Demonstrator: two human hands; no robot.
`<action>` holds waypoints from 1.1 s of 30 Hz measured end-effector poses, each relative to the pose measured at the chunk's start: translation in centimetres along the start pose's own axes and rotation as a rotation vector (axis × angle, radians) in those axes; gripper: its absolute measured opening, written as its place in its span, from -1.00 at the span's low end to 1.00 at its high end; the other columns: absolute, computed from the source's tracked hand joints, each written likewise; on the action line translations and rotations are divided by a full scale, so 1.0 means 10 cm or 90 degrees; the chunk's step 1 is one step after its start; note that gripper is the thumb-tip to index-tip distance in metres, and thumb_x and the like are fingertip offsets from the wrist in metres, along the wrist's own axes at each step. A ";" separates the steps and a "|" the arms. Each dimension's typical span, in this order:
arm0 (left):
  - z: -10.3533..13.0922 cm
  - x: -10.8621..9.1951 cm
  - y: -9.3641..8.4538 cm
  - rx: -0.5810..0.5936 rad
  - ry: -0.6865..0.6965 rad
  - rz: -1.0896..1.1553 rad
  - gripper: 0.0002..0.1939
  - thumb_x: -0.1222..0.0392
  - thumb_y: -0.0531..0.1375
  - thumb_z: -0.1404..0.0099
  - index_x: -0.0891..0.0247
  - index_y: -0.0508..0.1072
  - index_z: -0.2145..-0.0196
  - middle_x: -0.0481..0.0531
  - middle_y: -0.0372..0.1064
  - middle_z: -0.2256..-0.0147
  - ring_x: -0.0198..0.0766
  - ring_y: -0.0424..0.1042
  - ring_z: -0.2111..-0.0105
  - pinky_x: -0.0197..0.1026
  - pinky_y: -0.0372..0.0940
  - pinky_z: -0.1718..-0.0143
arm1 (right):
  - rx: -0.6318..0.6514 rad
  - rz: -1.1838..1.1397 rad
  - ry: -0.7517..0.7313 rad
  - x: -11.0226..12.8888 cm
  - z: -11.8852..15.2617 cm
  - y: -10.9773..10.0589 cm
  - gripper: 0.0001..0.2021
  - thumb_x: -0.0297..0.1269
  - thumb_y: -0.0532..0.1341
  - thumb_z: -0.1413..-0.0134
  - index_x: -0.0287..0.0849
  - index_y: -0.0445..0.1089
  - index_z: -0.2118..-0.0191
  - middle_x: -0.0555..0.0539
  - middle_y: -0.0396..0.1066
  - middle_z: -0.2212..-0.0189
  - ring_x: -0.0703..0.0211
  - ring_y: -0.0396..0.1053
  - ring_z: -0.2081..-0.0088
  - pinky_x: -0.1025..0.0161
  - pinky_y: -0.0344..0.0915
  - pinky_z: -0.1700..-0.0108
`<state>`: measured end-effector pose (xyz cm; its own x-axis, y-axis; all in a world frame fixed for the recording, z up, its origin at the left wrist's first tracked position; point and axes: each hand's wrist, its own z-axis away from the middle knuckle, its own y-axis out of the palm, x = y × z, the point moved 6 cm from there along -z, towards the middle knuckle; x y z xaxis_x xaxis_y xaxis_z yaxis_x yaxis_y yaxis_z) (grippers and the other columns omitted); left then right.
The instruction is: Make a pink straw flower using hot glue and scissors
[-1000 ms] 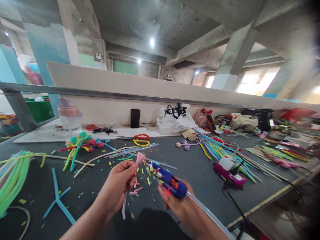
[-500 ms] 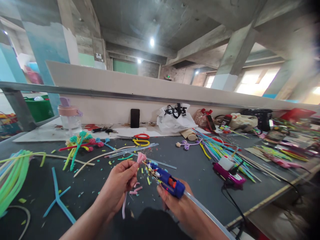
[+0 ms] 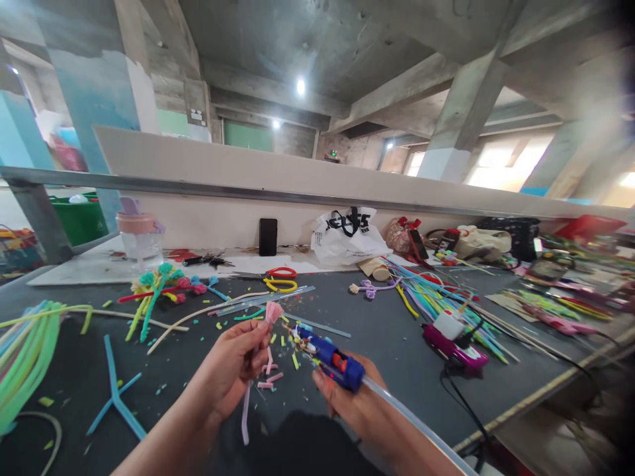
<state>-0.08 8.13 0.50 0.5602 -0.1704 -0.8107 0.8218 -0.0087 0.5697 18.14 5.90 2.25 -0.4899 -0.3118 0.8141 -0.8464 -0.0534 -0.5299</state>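
Between its thumb and fingers, my left hand [image 3: 243, 354] pinches a small pink fluffy flower [image 3: 272, 312], its pale stem hanging below. A blue glue gun [image 3: 335, 360] is gripped in my right hand [image 3: 350, 403], the nozzle pointing left toward the flower but apart from it. A long clear glue stick [image 3: 411, 420] runs out of the gun's back end. Short pink pieces [image 3: 268, 382] and yellow scraps lie on the dark table [image 3: 391, 396] between the hands.
Scissors [image 3: 280, 279], clear sticks and a teal flower bunch [image 3: 159, 284] lie beyond my hands. Green stems [image 3: 30, 363] and blue stems [image 3: 116, 390] are at left. A purple power strip [image 3: 456, 350] with a cable sits at right, near colourful stems. A phone [image 3: 268, 237] leans at the back.
My left hand has drawn slightly left with the pink flower, widening the gap from the glue gun's nozzle. My right hand and the gun are nearly unmoved.
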 end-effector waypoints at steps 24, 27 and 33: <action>-0.10 0.11 -0.17 -0.034 -0.042 0.032 -0.92 0.32 0.25 -0.12 0.35 0.40 0.47 -0.06 0.28 0.57 -0.44 0.29 0.63 -0.44 0.16 0.69 | 0.076 0.495 0.030 -0.76 -0.90 -0.47 -0.60 -0.28 0.35 0.24 -0.17 0.37 0.16 -0.17 0.40 0.18 -0.09 0.33 0.12 0.08 0.05 0.14; -0.09 0.13 -0.15 -0.037 -0.044 0.036 -0.97 0.35 0.21 -0.16 0.35 0.42 0.44 -0.02 0.32 0.51 -0.41 0.34 0.58 -0.39 0.26 0.60 | 0.026 0.430 0.036 -0.60 -0.85 -0.55 -0.52 -0.42 0.31 0.23 -0.16 0.34 0.06 -0.20 0.36 0.05 -0.09 0.28 0.03 0.05 0.06 0.07; 0.02 0.23 0.01 -0.020 -0.054 0.054 -0.97 0.35 0.23 -0.14 0.35 0.44 0.44 -0.01 0.35 0.47 -0.39 0.35 0.53 -0.32 0.32 0.50 | 0.007 0.077 0.033 -0.11 -0.41 -0.18 -0.77 -0.26 0.07 -0.11 -0.23 0.43 0.28 -0.03 0.44 0.40 0.21 0.35 0.36 0.31 0.21 0.31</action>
<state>1.28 7.53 -1.26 0.6176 -0.2520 -0.7450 0.7757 0.0392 0.6299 19.36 10.26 3.27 -0.5982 -0.2667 0.7557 -0.7788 -0.0288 -0.6266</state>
